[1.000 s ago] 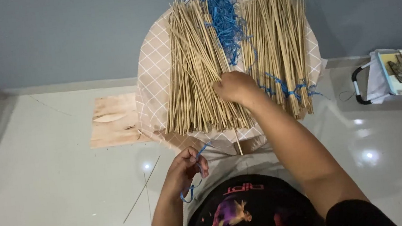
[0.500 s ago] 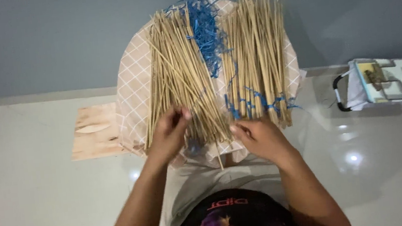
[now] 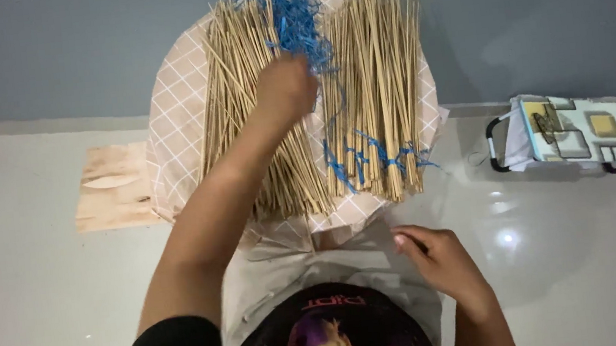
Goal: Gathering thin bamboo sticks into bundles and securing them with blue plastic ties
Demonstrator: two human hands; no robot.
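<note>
Left hand (image 3: pixel 285 90) closed in blue string (image 3: pixel 295 22) tangle, between thin stick bundles (image 3: pixel 256 110). Right hand (image 3: pixel 439 258) loosely curled, empty. Light, brittle sticks; best gripped mid-bundle.

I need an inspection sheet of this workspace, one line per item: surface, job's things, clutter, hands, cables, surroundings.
Surface: round support under a checked cloth, standing on a glossy pale floor.
Job's things: two fans of thin sticks, left bundle and right bundle; a tangle of blue string at the top between them, blue ties across the right bundle low down.
Clutter: flat wooden board on the floor at left.
Hands: left hand reaches up to the blue string, fingers closed there; whether it grips a strand is hidden. Right hand is low by the lap, apart from the sticks.
Cables: nothing seen.
Surroundings: grey wall; patterned box with a dark handle at right.
</note>
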